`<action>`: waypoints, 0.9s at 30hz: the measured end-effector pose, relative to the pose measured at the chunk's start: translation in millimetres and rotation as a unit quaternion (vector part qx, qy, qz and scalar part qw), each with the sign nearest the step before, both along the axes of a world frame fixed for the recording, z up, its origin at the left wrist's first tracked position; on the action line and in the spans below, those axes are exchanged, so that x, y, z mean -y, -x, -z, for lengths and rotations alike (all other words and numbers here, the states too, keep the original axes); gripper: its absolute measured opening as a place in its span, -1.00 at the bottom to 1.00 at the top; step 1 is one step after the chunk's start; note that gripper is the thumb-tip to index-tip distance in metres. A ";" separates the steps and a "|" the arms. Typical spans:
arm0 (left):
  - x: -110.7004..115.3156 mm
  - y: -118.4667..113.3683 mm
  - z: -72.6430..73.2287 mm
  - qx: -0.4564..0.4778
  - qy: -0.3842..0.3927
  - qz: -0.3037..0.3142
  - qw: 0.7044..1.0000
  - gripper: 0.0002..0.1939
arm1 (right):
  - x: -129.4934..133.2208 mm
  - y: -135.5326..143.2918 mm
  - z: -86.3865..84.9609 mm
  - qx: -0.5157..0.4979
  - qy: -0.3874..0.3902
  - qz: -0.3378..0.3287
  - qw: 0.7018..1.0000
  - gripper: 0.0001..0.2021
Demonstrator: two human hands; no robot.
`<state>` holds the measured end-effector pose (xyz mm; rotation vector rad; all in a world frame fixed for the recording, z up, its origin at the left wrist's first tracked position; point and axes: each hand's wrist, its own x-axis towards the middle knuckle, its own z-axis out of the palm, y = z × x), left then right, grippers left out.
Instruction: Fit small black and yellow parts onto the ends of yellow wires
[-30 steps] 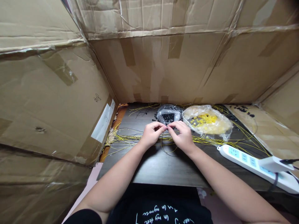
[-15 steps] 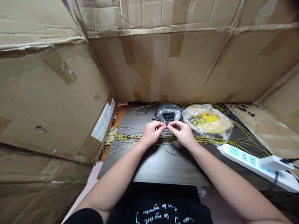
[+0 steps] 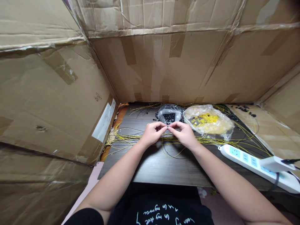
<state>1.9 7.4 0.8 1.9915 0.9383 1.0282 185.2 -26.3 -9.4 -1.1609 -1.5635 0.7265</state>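
Note:
My left hand point(image 3: 153, 132) and my right hand point(image 3: 182, 133) meet fingertip to fingertip above the table, thumb and forefinger pinched on each. Whatever they grip is tiny and mostly covered by the fingers; its kind cannot be made out. A thin yellow and black wire loop point(image 3: 170, 155) curves out below the hands; whether its end is in my fingers is hidden. Beneath both hands runs a long bundle of yellow and black wires point(image 3: 131, 136). Just beyond the fingertips sits a clear plastic bag of small black parts point(image 3: 169, 117).
Right of it lies a plastic bag of small yellow parts point(image 3: 206, 119). A white power strip point(image 3: 246, 159) with a plugged-in adapter point(image 3: 276, 163) occupies the table's right side. Cardboard walls point(image 3: 150, 72) enclose the back and sides. Loose black pieces point(image 3: 245, 109) lie at the far right.
Both hands stay pinched together in nearly the same place. The wire loop below them has shifted slightly to the right, and the dark bit at the fingertips shows less.

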 end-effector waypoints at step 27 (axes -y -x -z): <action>-4.7 1.5 0.7 0.040 0.049 0.019 0.998 -0.72 | 2.8 5.1 -0.6 -0.034 0.031 -0.013 0.999 -0.73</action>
